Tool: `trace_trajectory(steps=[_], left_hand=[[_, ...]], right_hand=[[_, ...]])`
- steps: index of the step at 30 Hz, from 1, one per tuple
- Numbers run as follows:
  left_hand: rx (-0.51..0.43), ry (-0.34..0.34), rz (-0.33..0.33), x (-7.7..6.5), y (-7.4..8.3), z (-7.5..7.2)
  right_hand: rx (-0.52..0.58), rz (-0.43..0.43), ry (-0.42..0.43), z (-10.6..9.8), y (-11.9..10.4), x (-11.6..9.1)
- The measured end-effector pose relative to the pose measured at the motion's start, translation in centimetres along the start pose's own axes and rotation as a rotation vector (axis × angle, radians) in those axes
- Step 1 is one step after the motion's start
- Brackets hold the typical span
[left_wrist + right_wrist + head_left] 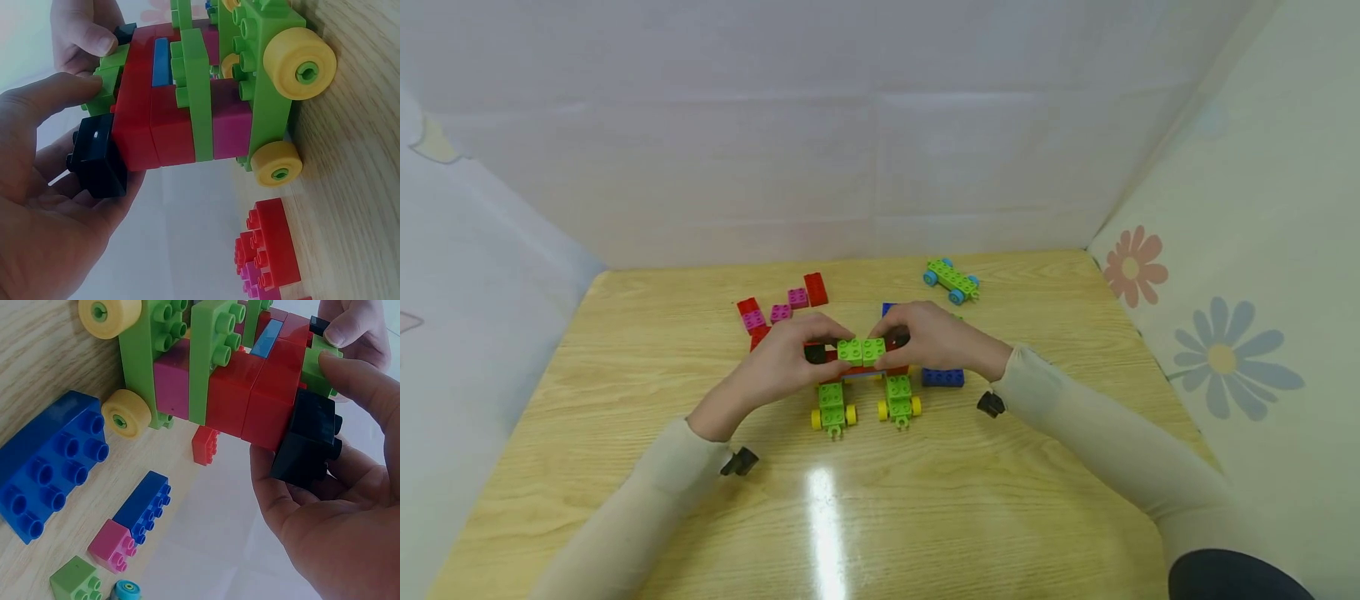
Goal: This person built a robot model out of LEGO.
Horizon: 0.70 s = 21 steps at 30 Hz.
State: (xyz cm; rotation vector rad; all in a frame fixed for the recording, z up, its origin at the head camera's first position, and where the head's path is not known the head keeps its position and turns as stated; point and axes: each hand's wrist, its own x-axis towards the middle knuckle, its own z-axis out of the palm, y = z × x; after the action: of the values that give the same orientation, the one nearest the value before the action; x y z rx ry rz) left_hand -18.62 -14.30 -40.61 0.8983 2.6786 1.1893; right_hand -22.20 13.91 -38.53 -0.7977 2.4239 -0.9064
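Two small green bricks (850, 351) sit side by side on top of a built block structure. My left hand (782, 357) pinches the left one between thumb and fingers, and my right hand (934, 337) pinches the right one. Below them runs a row of red bricks (139, 106), with a blue piece (162, 62) in the middle. A black brick (100, 156) stands at the left end, another black brick (306, 434) at the right end. Pink bricks (172, 387) and green plates (209, 362) join this to two green wheeled bases (831, 404) with yellow wheels.
Behind the left hand lie red bricks (816, 289) and pink bricks (781, 312). A green wheeled base (951, 279) with blue wheels stands at the back right. Right of the structure is a blue brick (942, 378). Patterned cloth surrounds the wooden table (970, 500).
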Motion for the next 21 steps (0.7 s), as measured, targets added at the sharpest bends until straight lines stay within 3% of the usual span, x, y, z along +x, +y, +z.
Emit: trace_trajectory(steps=[14,21], left_hand=[[0.056,-0.015,0.019,0.45,0.36,-0.21],[0.108,-0.045,-0.011,0.70,0.73,-0.37]], right_hand=[[0.019,-0.017,-0.001,-0.12,0.13,0.12],[0.020,-0.017,-0.001,-0.19,0.13,0.12]])
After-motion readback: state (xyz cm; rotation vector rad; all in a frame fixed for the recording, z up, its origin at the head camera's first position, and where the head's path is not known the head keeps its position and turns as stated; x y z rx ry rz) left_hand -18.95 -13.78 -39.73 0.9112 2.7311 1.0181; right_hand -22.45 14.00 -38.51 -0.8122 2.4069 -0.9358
